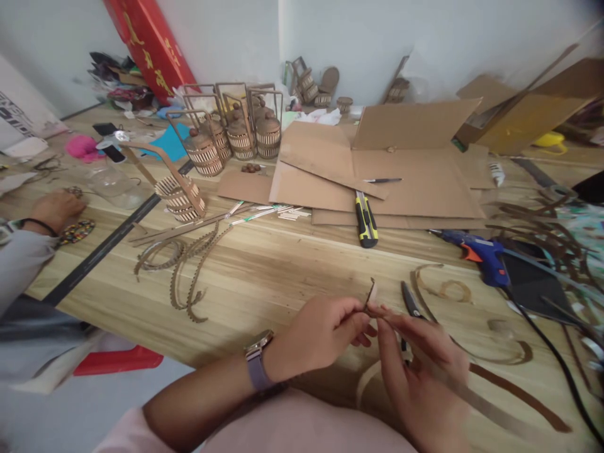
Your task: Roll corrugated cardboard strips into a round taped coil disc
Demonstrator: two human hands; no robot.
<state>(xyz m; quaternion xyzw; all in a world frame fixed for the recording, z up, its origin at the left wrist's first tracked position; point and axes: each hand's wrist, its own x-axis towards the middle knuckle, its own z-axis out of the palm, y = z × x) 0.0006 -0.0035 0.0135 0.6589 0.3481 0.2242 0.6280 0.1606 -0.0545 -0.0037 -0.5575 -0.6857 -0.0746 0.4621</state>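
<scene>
Near the table's front edge, my left hand pinches the short end of a brown strip, and a small bent end sticks up above the fingertips. My right hand is closed on the same strip, its fingertips touching those of my left hand. The strip's long part trails out to the right past my right hand and is blurred. Dark scissors lie partly hidden behind my right hand. A thin curved strip rests on the table to the right.
A blue glue gun and its black cable lie right. Beyond are a yellow-black cutter, cardboard and several small baskets. Toothed strips lie left of centre. Another person's hand rests at far left.
</scene>
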